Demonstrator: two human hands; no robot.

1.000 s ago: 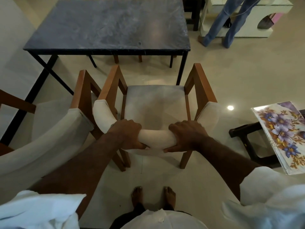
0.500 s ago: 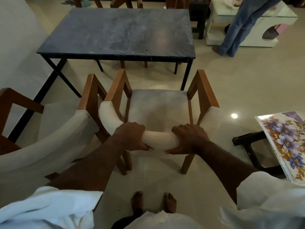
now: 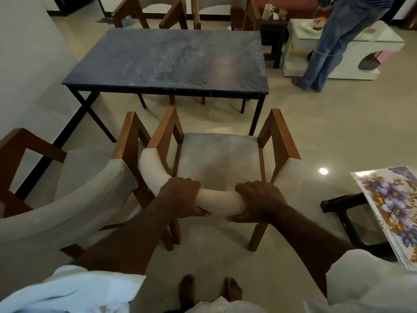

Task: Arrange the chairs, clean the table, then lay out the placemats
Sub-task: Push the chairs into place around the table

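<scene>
A wooden armchair with a pale seat and a curved white padded backrest stands in front of me, facing the dark stone table. My left hand and my right hand both grip the top of that backrest, a short gap between them. The chair's front sits just short of the table's near edge. A second matching armchair stands close on the left, its arm almost touching the first. Floral placemats lie on a black stool at the right.
Two more wooden chairs stand behind the table's far side. A person in jeans stands at the back right by a white glass-topped stand. A wall runs along the left. My bare feet are on the tiled floor.
The view has tilted up and back, so the table and far chairs show more fully. Both hands keep their grip on the backrest; the chair sits slightly farther from the table's edge.
</scene>
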